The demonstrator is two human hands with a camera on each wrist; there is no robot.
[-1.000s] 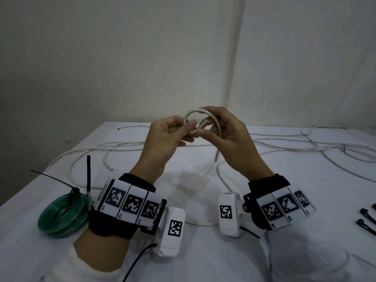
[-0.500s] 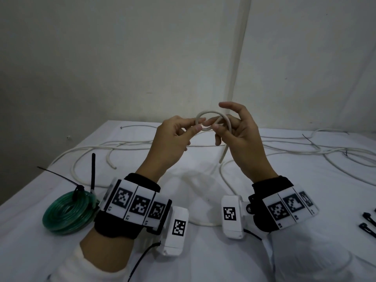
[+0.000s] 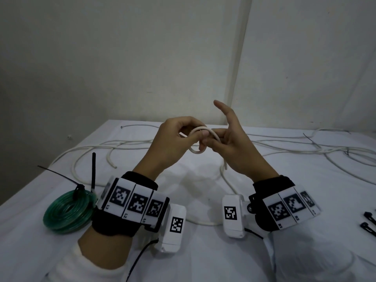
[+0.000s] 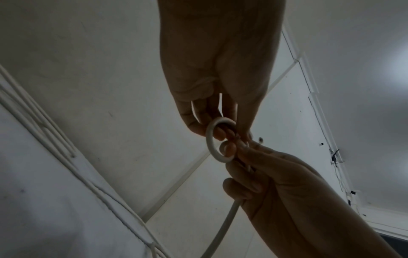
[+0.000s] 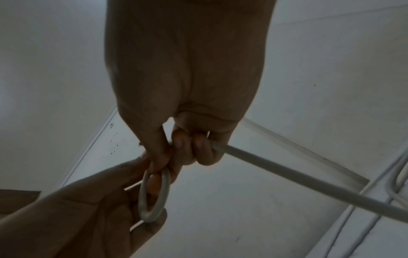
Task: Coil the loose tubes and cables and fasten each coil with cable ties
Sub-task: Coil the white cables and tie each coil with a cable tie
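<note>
Since half a second ago the right hand (image 3: 234,147) has lifted its forefinger straight up off the loop, where before it lay curved over the top, and the little loop has dropped lower between the two hands. The left hand (image 3: 173,143) pinches the white tube (image 3: 203,130) at the loop with curled fingers and thumb, and the right hand grasps the same tube with its lower fingers curled round it, as the right wrist view (image 5: 198,151) shows.

The tube is bent into one small, tight ring, held in the air above the middle of the table (image 3: 193,251), both hands touching it. From the right hand the rest of the tube runs down to the cloth, then trails off in long loose bends toward the far edge and the right side.

Near the left edge lies a green hose coil (image 3: 67,212), already bound with black cable ties (image 3: 78,189) whose tails stick up. More loose black ties (image 3: 369,222) lie at the right edge, cut off by the frame. The tube's end inside the ring is hidden by fingers, and both wrist views are dim, so where it crosses itself cannot be made out.
</note>
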